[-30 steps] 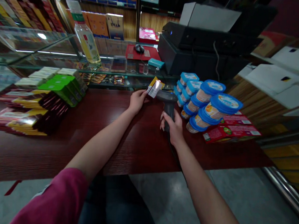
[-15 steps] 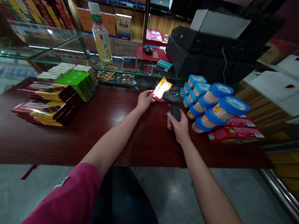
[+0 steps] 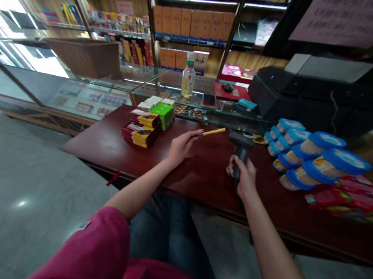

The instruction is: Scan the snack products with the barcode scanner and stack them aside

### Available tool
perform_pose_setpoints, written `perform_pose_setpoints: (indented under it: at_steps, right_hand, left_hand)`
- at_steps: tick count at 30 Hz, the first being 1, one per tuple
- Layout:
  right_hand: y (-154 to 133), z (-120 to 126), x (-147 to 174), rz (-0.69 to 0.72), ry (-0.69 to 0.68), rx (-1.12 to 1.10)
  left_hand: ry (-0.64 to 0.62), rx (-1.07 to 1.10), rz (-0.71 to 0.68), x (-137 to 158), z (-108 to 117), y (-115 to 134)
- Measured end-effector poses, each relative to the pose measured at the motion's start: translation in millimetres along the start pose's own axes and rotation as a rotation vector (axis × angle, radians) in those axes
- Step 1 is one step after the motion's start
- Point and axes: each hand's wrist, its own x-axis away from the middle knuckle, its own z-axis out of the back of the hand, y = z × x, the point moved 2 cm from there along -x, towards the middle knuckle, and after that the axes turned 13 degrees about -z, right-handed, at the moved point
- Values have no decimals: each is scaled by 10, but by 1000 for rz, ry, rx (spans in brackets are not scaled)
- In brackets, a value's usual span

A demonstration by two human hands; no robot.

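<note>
My left hand [image 3: 180, 147] pinches the near end of a flat yellow and dark red packet [image 3: 214, 132], seen almost edge-on above the dark wooden counter [image 3: 200, 177]. In my right hand [image 3: 245, 174] is a black handheld barcode scanner [image 3: 242, 148], fingers wrapped round its grip and its head tilted toward the left. A cable runs down from the grip. Left of my left hand, similar dark red and yellow packets [image 3: 141, 131] lie in a stack, with green boxes [image 3: 163, 113] and white boxes [image 3: 152, 102] just behind.
Blue-lidded tubs [image 3: 316, 171] are stacked on the right, beside red boxes [image 3: 352, 196]. A drink bottle [image 3: 188, 77] stands on the glass case behind the counter. A mouse [image 3: 227, 87] and black machine [image 3: 276, 94] sit at the back right.
The view has swung left. The packet in my left hand has turned from face-on to nearly edge-on and is farther from the scanner head. My right hand still grips the scanner.
</note>
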Motion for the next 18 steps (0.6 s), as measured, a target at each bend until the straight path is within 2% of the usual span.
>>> perform_pose_setpoints:
  at_steps: [2,4,7,9,13,15,18]
  right_hand:
    - [84,-273,70,-37,-77,-11]
    - [173,-559,116,-69,-165,-14]
    - [331,-984,162,-110,-286,-8]
    - [448,-1241,196,-136,-332,-7]
    - [647,-1620,271,-179,-373,-32]
    - [697,-1716,291,-189,-381,-39]
    - [702,-1733,283,-194,-381,-23]
  left_hand:
    - [-64,-95,-132,116,557,48]
    - [-141,-183,-184,221,1075,12]
    - [-128,-334,-134,363,1736,-125]
    - [-121,-392,-88,451,2062,-220]
    - [-179,-430,-69,574,2438,-368]
    - [-194,-473,-57,595,2515,-433]
    - [-215,-530,-14,580,2529,-517]
